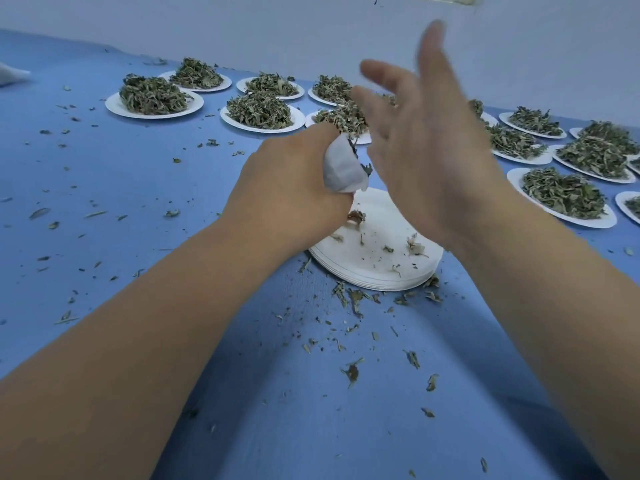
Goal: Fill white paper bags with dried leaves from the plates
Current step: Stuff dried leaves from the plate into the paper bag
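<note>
So the left hand is balled up tight around a small white paper bag, fingers curled round it so only the right side of the bag pokes out of the fist, with a few dark leaf bits showing at its edge. The bag sits in the air just above a stack of empty white plates that has only a few crumbs on top. The right hand holds nothing: it's up beside the bag, not touching it, palm turned toward the left hand, fingers straight and spread apart, pretty blurry. Behind both hands, rows of paper plates run across the blue table, each heaped with dried leaves. Loose leaf scraps are scattered all over the cloth, thickest right in front of the stack.
</note>
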Available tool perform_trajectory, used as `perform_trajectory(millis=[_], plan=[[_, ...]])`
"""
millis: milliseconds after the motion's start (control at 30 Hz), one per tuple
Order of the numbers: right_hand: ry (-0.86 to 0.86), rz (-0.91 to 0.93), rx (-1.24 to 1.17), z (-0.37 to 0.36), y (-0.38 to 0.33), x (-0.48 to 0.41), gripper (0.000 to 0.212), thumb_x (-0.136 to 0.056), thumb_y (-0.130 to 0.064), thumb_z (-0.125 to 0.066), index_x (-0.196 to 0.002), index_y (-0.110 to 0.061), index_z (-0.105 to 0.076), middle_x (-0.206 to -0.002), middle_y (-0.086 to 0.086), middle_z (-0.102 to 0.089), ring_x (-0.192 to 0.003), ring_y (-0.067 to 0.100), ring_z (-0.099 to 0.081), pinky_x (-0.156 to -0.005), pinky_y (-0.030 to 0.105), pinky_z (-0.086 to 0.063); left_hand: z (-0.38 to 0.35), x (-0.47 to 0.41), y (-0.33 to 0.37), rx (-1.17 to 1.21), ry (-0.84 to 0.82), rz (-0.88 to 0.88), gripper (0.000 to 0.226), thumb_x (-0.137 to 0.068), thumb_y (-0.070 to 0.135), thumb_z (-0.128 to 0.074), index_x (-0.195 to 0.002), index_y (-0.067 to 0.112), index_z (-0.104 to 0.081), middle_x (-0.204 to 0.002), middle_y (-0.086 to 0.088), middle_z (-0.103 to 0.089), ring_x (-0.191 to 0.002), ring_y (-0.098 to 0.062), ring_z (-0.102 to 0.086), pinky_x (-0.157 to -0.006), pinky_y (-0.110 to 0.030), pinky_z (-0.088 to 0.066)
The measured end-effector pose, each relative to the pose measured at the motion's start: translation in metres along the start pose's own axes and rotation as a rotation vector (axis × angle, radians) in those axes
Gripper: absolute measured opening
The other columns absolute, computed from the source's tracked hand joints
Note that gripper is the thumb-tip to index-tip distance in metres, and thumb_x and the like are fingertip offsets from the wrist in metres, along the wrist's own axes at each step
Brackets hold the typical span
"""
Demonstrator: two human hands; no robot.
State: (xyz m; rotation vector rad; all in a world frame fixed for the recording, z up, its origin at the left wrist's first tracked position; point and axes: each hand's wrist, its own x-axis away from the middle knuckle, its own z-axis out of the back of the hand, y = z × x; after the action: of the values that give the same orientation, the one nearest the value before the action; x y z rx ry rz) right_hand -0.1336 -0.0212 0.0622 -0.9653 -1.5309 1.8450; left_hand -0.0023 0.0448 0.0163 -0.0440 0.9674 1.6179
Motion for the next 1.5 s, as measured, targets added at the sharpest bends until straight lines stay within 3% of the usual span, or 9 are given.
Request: perform_trajectory(millis=[233,400,533,733,900,1067,1200,1333,1500], plan=[[0.152,0.204,0.468,0.014,0.005,0.026,0.033,-0.093,-0.044,-0.052,-0.091,-0.029,-0.081,-0.094,-0.015,-0.077,-0.087,-0.012,-0.062,-0.086,0.005,-0.038,0.004,-0.010,-0.012,0.026,0.118,0.029,0.024,-0.077,0.033,-0.070,-0.079,0.025,-0.047,-0.071,0.009,-0.051,-0.066,-0.006,-0.049,-0.051,-0.028,-0.035],[-0.023,0.155,0.526,0.001,0.009,0.036,0.040,-0.099,-0.056,-0.042,-0.082,-0.045,-0.077,-0.119,0.022,-0.066,-0.114,0.037,-0.053,-0.088,0.043,-0.034,-0.003,-0.006,-0.009,-0.036,0.078,-0.058,0.023,-0.077,0.039,-0.064,-0.077,0.032,-0.042,-0.066,0.012,-0.050,-0.064,-0.002,-0.051,-0.053,-0.023,-0.040],[0.034,0.182,0.455,0.005,0.004,0.035,0.045,-0.107,-0.045,-0.038,-0.088,-0.038,-0.078,-0.096,-0.028,-0.074,-0.102,-0.018,-0.061,-0.079,-0.004,-0.034,0.000,-0.005,-0.008,-0.039,0.073,-0.068,0.017,-0.075,0.037,-0.063,-0.080,0.034,-0.046,-0.066,0.008,-0.053,-0.062,-0.009,-0.052,-0.052,-0.031,-0.044],[-0.077,0.143,0.538,0.003,0.008,0.038,0.056,-0.107,-0.052,-0.034,-0.093,-0.022,-0.079,-0.058,-0.004,-0.066,-0.039,0.003,-0.035,-0.042,0.005,-0.029,0.004,-0.001,-0.001,-0.060,-0.006,-0.112,0.019,-0.075,0.028,-0.059,-0.094,0.027,-0.059,-0.072,0.007,-0.057,-0.070,-0.019,-0.058,-0.061,-0.042,-0.053],[0.045,0.190,0.515,0.005,0.003,0.036,0.050,-0.107,-0.053,-0.031,-0.086,-0.044,-0.075,-0.083,-0.039,-0.069,-0.086,-0.029,-0.056,-0.070,-0.006,-0.033,0.007,-0.002,-0.001,-0.104,-0.002,-0.140,0.012,-0.081,0.027,-0.060,-0.093,0.029,-0.061,-0.072,0.005,-0.060,-0.068,-0.022,-0.059,-0.061,-0.042,-0.053],[-0.154,0.145,0.580,-0.001,0.010,0.038,0.062,-0.108,-0.051,-0.028,-0.058,-0.046,-0.064,-0.051,-0.016,-0.060,-0.039,-0.002,-0.045,-0.044,0.005,-0.032,0.006,0.000,0.003,-0.044,-0.065,-0.133,0.032,-0.074,0.017,-0.057,-0.073,0.048,-0.048,-0.061,0.015,-0.054,-0.062,-0.004,-0.053,-0.056,-0.024,-0.043],[-0.063,0.182,0.410,0.020,0.003,0.033,0.042,-0.108,-0.039,-0.042,-0.090,-0.027,-0.079,-0.093,-0.018,-0.077,-0.094,-0.008,-0.070,-0.096,0.017,-0.046,0.010,-0.004,-0.004,-0.054,0.007,-0.114,0.020,-0.079,0.028,-0.066,-0.086,0.038,-0.050,-0.077,0.008,-0.061,-0.075,-0.019,-0.058,-0.065,-0.038,-0.053],[-0.171,0.142,0.798,0.051,0.004,0.033,0.014,-0.094,-0.022,-0.069,-0.092,-0.032,-0.078,-0.074,-0.029,-0.068,-0.058,-0.009,-0.060,-0.052,0.003,-0.040,0.013,-0.006,-0.011,-0.015,-0.039,-0.054,0.031,-0.077,0.035,-0.072,-0.101,0.041,-0.053,-0.092,0.010,-0.062,-0.085,-0.018,-0.058,-0.064,-0.030,-0.048],[-0.405,-0.027,1.161,0.062,0.012,0.031,0.027,-0.089,-0.022,-0.073,-0.099,-0.047,-0.073,-0.095,-0.046,-0.056,-0.079,-0.022,-0.055,-0.060,0.009,-0.041,0.015,-0.009,-0.021,-0.099,-0.111,-0.004,0.059,-0.075,0.046,-0.077,-0.122,0.042,-0.041,-0.103,0.004,-0.058,-0.080,-0.015,-0.054,-0.063,-0.030,-0.043]])
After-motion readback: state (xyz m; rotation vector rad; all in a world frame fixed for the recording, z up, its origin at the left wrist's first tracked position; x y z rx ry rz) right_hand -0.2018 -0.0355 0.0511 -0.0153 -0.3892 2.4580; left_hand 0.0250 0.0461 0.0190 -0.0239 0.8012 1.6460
